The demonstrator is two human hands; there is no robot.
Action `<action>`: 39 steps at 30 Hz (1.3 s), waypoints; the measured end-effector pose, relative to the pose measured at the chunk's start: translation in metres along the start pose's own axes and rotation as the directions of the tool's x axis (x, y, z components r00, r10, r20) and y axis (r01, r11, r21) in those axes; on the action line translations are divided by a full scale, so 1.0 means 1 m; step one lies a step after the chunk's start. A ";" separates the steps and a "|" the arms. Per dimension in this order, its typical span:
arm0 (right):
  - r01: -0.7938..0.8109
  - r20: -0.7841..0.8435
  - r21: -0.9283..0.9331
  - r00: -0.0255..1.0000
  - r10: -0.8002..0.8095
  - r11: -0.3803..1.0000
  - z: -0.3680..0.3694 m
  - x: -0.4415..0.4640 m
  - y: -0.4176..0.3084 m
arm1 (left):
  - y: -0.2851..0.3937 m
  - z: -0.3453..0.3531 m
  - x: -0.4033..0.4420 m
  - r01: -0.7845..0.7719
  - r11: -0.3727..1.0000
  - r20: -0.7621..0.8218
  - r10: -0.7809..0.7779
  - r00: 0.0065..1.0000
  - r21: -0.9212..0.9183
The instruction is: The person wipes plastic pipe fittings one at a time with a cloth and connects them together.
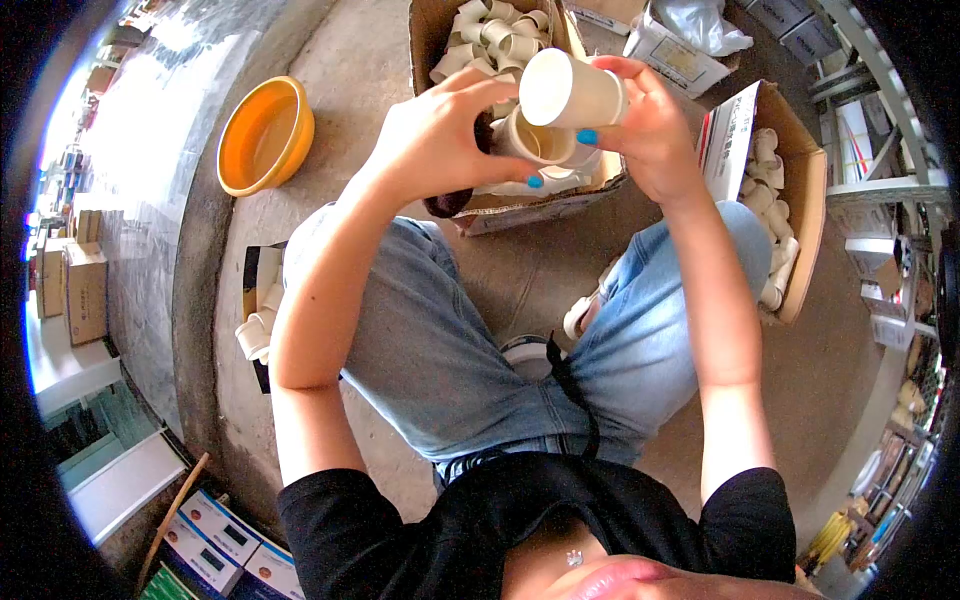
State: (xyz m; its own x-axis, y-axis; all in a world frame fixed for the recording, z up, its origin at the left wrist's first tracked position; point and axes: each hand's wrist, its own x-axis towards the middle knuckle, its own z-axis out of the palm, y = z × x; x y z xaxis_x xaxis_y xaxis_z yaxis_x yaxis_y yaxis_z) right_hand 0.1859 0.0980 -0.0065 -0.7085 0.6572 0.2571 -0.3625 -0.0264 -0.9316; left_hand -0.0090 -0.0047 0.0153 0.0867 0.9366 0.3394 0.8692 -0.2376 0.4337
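Note:
A white plastic pipe fitting (pixel 570 90) is in my right hand (pixel 650 125), gripped between fingers and thumb, with its round end turned toward the left. My left hand (pixel 440 130) is beside it, thumb and fingers spread in a C shape with nothing visibly gripped. Just below the held fitting, another white fitting (pixel 545 140) shows its round opening over the cardboard box (pixel 535 213). Smaller white pipe elbows (pixel 490 35) fill the far part of that box. Part of a dark object (pixel 448 204) shows under my left wrist; its kind is unclear.
An orange basin (pixel 265 135) stands on the floor at left. At right, an open carton (pixel 805 220) holds several white fittings. More fittings (pixel 257 335) lie in a box beside my left leg. Metal shelving (pixel 890 190) lines the right side. A white box with a plastic bag (pixel 700 25) stands behind.

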 end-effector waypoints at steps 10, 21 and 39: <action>-0.129 -0.250 0.053 0.958 0.138 0.990 -0.005 0.005 -0.013 | -0.010 0.006 0.007 0.314 0.824 0.243 -0.221 0.944 -0.471; 0.385 0.298 -0.686 0.923 -0.244 0.618 0.008 -0.002 -0.008 | -0.004 0.010 0.008 0.602 0.195 0.465 -0.471 0.750 -0.774; 0.088 -0.251 -0.491 0.938 -0.238 0.867 -0.003 0.004 0.009 | -0.041 -0.020 0.004 0.385 0.400 0.116 -0.554 0.824 -0.832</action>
State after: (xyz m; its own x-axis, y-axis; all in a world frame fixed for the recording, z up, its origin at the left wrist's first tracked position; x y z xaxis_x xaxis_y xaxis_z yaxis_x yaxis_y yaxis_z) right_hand 0.1813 0.1026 -0.0150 -0.4266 0.8120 0.3984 -0.0795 0.4051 -0.9108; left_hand -0.0539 0.0035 0.0160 -0.3540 0.9335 -0.0571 -0.0239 0.0520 0.9984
